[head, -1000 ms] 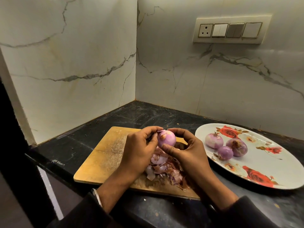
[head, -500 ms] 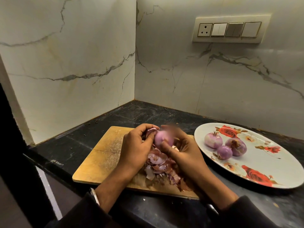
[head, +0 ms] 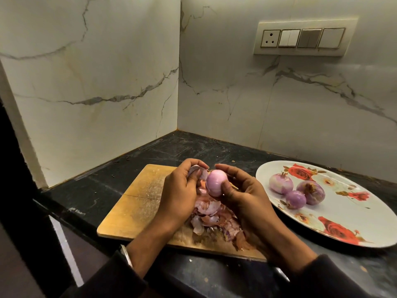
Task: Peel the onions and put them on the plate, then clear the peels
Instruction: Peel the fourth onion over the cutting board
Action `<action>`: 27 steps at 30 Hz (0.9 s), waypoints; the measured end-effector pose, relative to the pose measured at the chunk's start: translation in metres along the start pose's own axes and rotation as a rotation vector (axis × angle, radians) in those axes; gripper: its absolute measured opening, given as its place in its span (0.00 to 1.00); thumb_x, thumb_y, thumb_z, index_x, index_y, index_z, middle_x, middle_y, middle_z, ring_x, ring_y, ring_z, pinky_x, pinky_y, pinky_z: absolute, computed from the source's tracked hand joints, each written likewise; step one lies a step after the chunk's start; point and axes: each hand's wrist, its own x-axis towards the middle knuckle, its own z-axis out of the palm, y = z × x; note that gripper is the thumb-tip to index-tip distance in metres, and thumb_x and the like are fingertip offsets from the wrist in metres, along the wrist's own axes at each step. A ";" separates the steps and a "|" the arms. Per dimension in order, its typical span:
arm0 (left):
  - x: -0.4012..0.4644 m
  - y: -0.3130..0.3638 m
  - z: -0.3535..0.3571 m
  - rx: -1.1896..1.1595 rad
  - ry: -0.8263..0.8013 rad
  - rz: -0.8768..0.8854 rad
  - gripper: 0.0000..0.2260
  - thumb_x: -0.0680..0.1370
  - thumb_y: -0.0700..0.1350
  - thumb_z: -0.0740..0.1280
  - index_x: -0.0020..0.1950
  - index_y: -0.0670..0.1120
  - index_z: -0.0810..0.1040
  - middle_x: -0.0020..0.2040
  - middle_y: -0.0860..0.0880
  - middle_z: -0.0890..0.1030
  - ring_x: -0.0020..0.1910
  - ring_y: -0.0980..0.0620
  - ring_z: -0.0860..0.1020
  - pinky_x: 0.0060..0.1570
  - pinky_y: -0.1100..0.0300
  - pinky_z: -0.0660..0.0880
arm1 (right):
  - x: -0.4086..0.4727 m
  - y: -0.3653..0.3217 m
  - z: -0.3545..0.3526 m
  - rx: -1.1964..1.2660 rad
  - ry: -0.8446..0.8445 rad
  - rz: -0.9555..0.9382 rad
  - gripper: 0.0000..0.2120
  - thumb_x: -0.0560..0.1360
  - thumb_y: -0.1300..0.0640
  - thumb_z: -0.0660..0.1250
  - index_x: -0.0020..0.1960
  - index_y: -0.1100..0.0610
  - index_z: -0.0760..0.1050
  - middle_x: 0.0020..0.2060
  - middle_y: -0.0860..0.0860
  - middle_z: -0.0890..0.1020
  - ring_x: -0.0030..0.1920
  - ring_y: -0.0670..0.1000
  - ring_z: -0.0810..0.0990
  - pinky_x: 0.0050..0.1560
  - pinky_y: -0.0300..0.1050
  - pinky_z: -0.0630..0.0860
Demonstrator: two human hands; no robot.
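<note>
A small pink onion (head: pixel 215 182) sits between the fingers and thumb of my right hand (head: pixel 245 194), above the wooden cutting board (head: pixel 137 201). My left hand (head: pixel 178 190) pinches a pale piece of peel (head: pixel 198 171) just left of the onion. A heap of pink and brown peels (head: pixel 211 220) lies on the board under both hands. Three peeled onions (head: pixel 295 190) lie on the left part of the rose-patterned plate (head: pixel 348 218) to the right.
The board and plate rest on a black stone counter (head: pixel 90 190) in a marble-walled corner. A switch panel (head: pixel 303 38) is on the back wall. The counter's front edge runs close below the board.
The onion has been turned in my right hand so its smooth side faces me. My left hand has pulled a piece of peel away to the left.
</note>
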 end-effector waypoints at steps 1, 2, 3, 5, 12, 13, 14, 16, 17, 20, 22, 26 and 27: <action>0.000 0.000 0.000 0.012 -0.003 0.003 0.08 0.83 0.41 0.62 0.54 0.51 0.79 0.39 0.54 0.81 0.33 0.63 0.78 0.31 0.68 0.74 | 0.001 0.000 0.000 0.001 -0.006 0.000 0.14 0.78 0.66 0.67 0.61 0.54 0.81 0.57 0.57 0.84 0.57 0.60 0.84 0.57 0.58 0.81; 0.000 0.001 0.000 0.009 -0.006 0.002 0.08 0.84 0.41 0.62 0.55 0.51 0.79 0.40 0.54 0.80 0.33 0.63 0.78 0.31 0.69 0.74 | 0.001 -0.001 -0.001 0.002 -0.013 0.000 0.15 0.77 0.66 0.67 0.61 0.55 0.81 0.57 0.57 0.84 0.57 0.60 0.84 0.57 0.58 0.81; 0.000 0.001 0.000 0.002 -0.008 0.000 0.08 0.84 0.41 0.62 0.55 0.51 0.79 0.40 0.54 0.80 0.33 0.63 0.78 0.31 0.69 0.73 | 0.002 -0.001 -0.002 0.004 -0.023 0.002 0.15 0.77 0.66 0.67 0.60 0.55 0.82 0.58 0.57 0.84 0.58 0.60 0.84 0.57 0.58 0.81; 0.000 0.003 -0.001 -0.001 -0.001 0.005 0.07 0.84 0.41 0.62 0.54 0.51 0.78 0.40 0.54 0.80 0.32 0.63 0.78 0.30 0.70 0.72 | 0.002 -0.001 -0.002 0.002 -0.036 0.005 0.15 0.76 0.66 0.68 0.60 0.55 0.82 0.58 0.57 0.84 0.58 0.59 0.84 0.56 0.56 0.82; -0.001 0.003 0.000 -0.037 -0.058 0.008 0.06 0.84 0.44 0.61 0.56 0.53 0.76 0.48 0.56 0.80 0.44 0.62 0.80 0.38 0.64 0.80 | 0.005 0.002 -0.005 -0.007 -0.024 -0.023 0.15 0.74 0.60 0.70 0.59 0.52 0.83 0.58 0.56 0.84 0.58 0.59 0.84 0.57 0.57 0.81; -0.001 0.003 0.001 -0.081 -0.085 -0.003 0.05 0.84 0.45 0.62 0.56 0.54 0.76 0.49 0.56 0.80 0.46 0.62 0.80 0.41 0.62 0.81 | 0.005 0.003 -0.007 -0.002 -0.007 -0.029 0.15 0.73 0.58 0.70 0.59 0.52 0.83 0.59 0.57 0.84 0.59 0.59 0.84 0.58 0.58 0.80; -0.001 0.003 0.001 -0.115 -0.108 -0.015 0.05 0.83 0.46 0.63 0.57 0.54 0.75 0.50 0.57 0.80 0.47 0.61 0.80 0.43 0.60 0.81 | 0.006 0.004 -0.008 0.001 0.007 -0.031 0.15 0.73 0.57 0.71 0.59 0.51 0.83 0.59 0.57 0.84 0.59 0.60 0.84 0.59 0.59 0.80; 0.000 0.003 0.000 -0.119 -0.103 -0.019 0.05 0.81 0.44 0.67 0.55 0.54 0.77 0.49 0.57 0.81 0.47 0.61 0.81 0.46 0.59 0.82 | 0.006 0.006 -0.009 0.006 0.022 -0.031 0.15 0.73 0.56 0.71 0.60 0.51 0.83 0.59 0.58 0.84 0.59 0.61 0.83 0.60 0.61 0.79; 0.001 0.003 0.000 -0.120 -0.089 -0.018 0.06 0.80 0.42 0.68 0.53 0.53 0.77 0.49 0.56 0.81 0.48 0.61 0.81 0.46 0.61 0.81 | 0.006 0.006 -0.009 0.006 0.020 -0.031 0.15 0.73 0.54 0.72 0.60 0.51 0.83 0.58 0.58 0.84 0.59 0.61 0.83 0.61 0.62 0.79; 0.003 0.002 -0.002 -0.168 -0.079 -0.033 0.07 0.78 0.38 0.70 0.50 0.50 0.79 0.46 0.55 0.83 0.48 0.61 0.81 0.48 0.63 0.80 | 0.006 0.007 -0.008 0.005 0.015 -0.020 0.15 0.72 0.51 0.74 0.59 0.50 0.83 0.58 0.57 0.84 0.60 0.61 0.83 0.62 0.64 0.78; 0.001 0.003 -0.002 -0.141 -0.060 0.003 0.08 0.78 0.37 0.70 0.49 0.51 0.79 0.45 0.56 0.82 0.48 0.62 0.81 0.47 0.65 0.80 | 0.005 0.007 -0.007 0.016 0.023 -0.013 0.14 0.73 0.52 0.73 0.59 0.51 0.83 0.58 0.58 0.84 0.60 0.62 0.83 0.62 0.65 0.78; -0.004 0.002 -0.001 0.002 0.031 0.147 0.08 0.78 0.38 0.70 0.52 0.51 0.79 0.46 0.58 0.82 0.49 0.62 0.80 0.47 0.68 0.79 | 0.005 0.005 -0.006 -0.026 0.014 -0.025 0.15 0.74 0.54 0.72 0.60 0.52 0.82 0.59 0.56 0.84 0.60 0.60 0.83 0.61 0.63 0.79; -0.003 0.002 -0.002 0.006 0.041 0.144 0.08 0.79 0.38 0.70 0.52 0.51 0.79 0.47 0.58 0.82 0.49 0.63 0.80 0.46 0.68 0.79 | 0.004 0.004 -0.006 -0.052 0.002 -0.044 0.15 0.74 0.55 0.72 0.61 0.52 0.81 0.58 0.55 0.84 0.59 0.59 0.84 0.59 0.61 0.80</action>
